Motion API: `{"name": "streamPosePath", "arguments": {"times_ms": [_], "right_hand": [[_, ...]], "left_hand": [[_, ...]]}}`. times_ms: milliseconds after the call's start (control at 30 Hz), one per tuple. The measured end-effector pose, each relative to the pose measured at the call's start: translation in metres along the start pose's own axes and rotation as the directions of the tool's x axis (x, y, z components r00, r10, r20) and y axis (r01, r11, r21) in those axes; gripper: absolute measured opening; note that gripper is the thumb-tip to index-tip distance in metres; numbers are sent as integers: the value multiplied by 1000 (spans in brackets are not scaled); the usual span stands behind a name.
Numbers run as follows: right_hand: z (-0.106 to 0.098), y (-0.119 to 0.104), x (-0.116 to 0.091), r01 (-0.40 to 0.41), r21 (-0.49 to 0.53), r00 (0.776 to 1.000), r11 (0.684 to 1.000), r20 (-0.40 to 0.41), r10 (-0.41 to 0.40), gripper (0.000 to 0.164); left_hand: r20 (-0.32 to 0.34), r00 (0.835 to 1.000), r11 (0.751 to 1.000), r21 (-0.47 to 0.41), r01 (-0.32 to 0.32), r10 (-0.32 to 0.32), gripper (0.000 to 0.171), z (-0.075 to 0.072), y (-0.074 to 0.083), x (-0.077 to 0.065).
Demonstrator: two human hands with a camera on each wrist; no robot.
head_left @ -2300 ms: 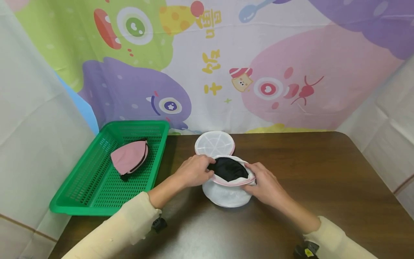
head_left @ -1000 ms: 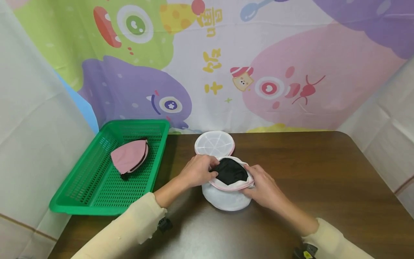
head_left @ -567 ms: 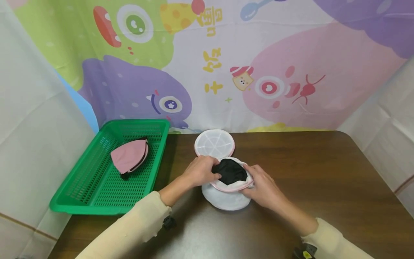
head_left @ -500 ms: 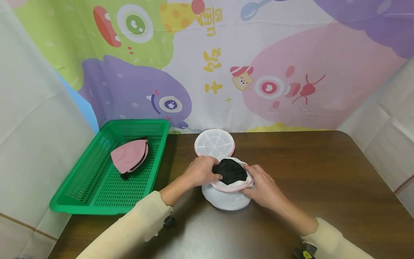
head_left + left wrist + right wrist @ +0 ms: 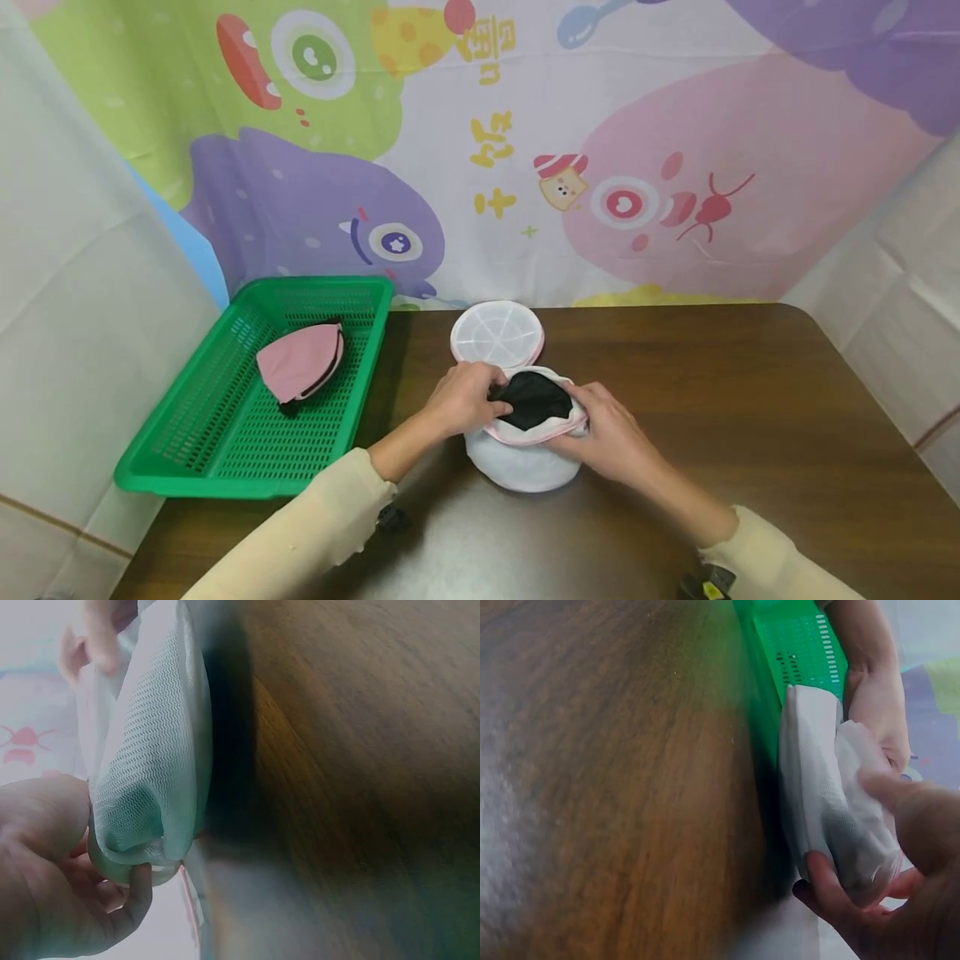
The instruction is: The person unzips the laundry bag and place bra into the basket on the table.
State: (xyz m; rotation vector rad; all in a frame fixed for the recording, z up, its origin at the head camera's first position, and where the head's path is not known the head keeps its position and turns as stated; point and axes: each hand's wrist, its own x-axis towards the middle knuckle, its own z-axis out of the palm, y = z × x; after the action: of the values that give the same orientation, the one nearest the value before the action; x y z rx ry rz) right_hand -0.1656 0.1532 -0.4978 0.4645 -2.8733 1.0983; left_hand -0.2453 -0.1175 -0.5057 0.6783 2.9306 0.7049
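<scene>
A white mesh laundry bag (image 5: 521, 467) with pink trim sits on the table, its round lid (image 5: 497, 333) folded back behind it. Black cloth (image 5: 534, 400) fills its mouth. My left hand (image 5: 467, 398) pinches the left side of the rim, the thumb over the edge beside the cloth. On the opposite side my right hand (image 5: 611, 433) grips the rim between thumb and fingers. The left wrist view shows mesh folds bunched by my left fingers (image 5: 140, 889). In the right wrist view, a right fingertip (image 5: 817, 866) presses the bag's side wall. The bag's bottom is hidden.
A green plastic basket (image 5: 135, 482) stands at the left of the brown wooden table (image 5: 720, 392). A pink pouch (image 5: 300, 362) with a black edge lies in it. Behind the table hangs a printed cartoon cloth (image 5: 487, 250); pale fabric screens both sides.
My left hand has shifted slightly right along the rim and its forearm has moved inward. The bag's front has come slightly nearer. My right hand keeps its grip on the rim.
</scene>
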Motion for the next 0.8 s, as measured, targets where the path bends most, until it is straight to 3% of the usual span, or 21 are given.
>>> {"name": "streamPosePath", "arguments": {"times_ms": [67, 133, 167, 200, 300, 400, 567, 733, 800], "right_hand": [[-8, -12, -2, -10, 33, 1000, 999, -6, 10, 89], [-20, -28, -4, -49, 62, 999, 997, 18, 48, 82], [-23, -31, -4, -65, 79, 998, 995, 18, 63, 75], [-25, -33, -3, -74, 93, 997, 993, 17, 73, 67], [-29, -32, 0, -109, 171, 994, 979, 23, 107, 42], [-32, -28, 3, -140, 257, 990, 956, 44, 133, 30], [-33, -23, 5, -190, 306, 980, 933, 117, 161, 32], [-33, -21, 4, -181, 268, 980, 946, 129, 151, 37], [-34, -21, 4, -164, 244, 984, 956, 113, 140, 37]], "left_hand": [[6, 1000, 1000, -8, 0, 0, 27, -11, 11, -6], [-15, 1000, 999, -24, -21, 21, 24, -1, 1, -1], [-1, 1000, 1000, -29, -4, 4, 23, -7, 8, -2], [11, 1000, 1000, -30, 7, -7, 23, -10, 12, -2], [-35, 999, 999, -45, -26, 24, 24, -1, 1, 0], [-43, 998, 998, -53, -38, 36, 24, -5, 3, -2], [-61, 995, 996, -30, -79, 77, 23, -14, 13, -7], [-103, 990, 992, -66, -108, 101, 23, 1, -4, 1], [-110, 989, 993, -56, -108, 101, 22, -5, 4, -3]]}}
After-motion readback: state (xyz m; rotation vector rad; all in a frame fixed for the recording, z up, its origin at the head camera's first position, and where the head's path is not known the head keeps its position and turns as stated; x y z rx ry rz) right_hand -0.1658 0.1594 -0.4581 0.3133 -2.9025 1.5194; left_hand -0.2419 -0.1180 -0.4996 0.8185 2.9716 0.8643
